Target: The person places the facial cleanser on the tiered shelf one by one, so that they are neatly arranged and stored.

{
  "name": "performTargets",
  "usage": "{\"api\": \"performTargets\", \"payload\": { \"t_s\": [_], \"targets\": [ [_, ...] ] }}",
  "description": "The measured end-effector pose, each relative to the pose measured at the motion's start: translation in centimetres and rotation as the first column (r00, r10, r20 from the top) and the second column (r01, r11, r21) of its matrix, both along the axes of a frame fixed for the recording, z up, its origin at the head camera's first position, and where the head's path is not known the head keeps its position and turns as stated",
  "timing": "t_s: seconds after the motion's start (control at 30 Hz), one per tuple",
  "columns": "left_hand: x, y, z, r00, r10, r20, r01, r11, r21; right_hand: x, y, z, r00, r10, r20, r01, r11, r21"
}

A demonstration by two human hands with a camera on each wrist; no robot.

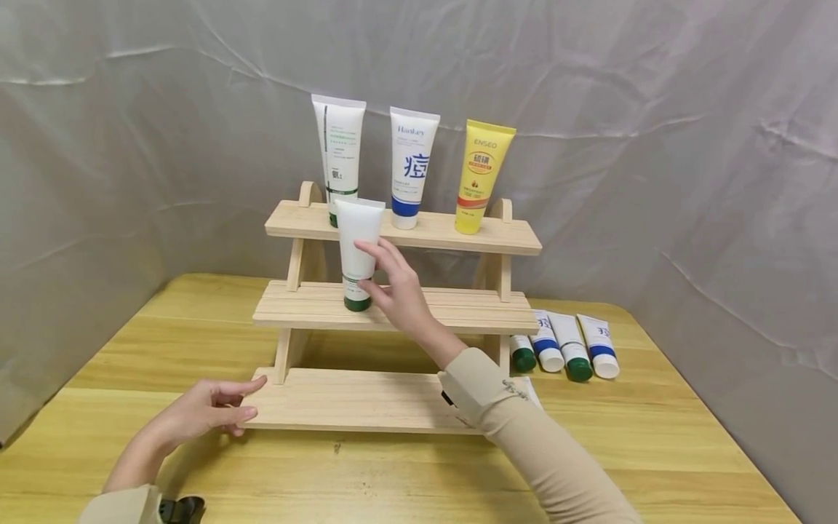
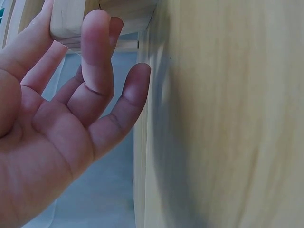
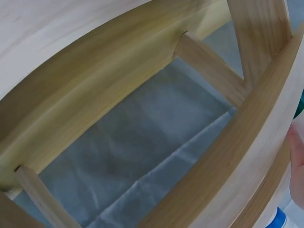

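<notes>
A three-tier wooden display rack [image 1: 419, 309] stands on the table. On its middle shelf, towards the left, a white squeeze tube [image 1: 358, 222] with a green cap is upright. My right hand [image 1: 402, 295] holds this tube from the right, index finger and thumb against its front. In the right wrist view, only part of the right hand [image 3: 297, 171] shows at the edge, beside the green cap [image 3: 299, 107]. My left hand [image 1: 196, 411] grips the left end of the bottom shelf; in the left wrist view, the board's corner [image 2: 66, 21] lies between its fingers.
Along the top shelf stand a white-and-green tube [image 1: 342, 145], a white-and-blue tube [image 1: 414, 156] and a yellow tube [image 1: 484, 164]. Several more tubes [image 1: 576, 346] lie on the table [image 1: 655, 437] right of the rack. A grey cloth [image 1: 216, 145] hangs behind.
</notes>
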State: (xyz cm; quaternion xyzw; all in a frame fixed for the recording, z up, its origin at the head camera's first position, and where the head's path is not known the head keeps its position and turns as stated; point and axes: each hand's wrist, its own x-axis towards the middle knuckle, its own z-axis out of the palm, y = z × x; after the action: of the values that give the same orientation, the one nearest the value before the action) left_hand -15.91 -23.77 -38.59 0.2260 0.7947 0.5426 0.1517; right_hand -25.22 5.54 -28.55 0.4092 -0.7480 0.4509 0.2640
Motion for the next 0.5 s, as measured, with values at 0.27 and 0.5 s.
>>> {"api": "performTargets", "payload": {
  "t_s": [0.27,0.5],
  "targets": [
    [0.1,0.2,0.1,0.999,0.036,0.022,-0.036,0.999,-0.009,-0.1,-1.6,-0.1,1.0,0.004,-0.006,-0.004,1.0,0.002],
    [0.1,0.2,0.1,0.997,0.056,0.046,-0.055,0.998,-0.011,0.0,-2.7,-0.3,1.0,0.004,0.01,-0.004,1.0,0.019]
  ]
}}
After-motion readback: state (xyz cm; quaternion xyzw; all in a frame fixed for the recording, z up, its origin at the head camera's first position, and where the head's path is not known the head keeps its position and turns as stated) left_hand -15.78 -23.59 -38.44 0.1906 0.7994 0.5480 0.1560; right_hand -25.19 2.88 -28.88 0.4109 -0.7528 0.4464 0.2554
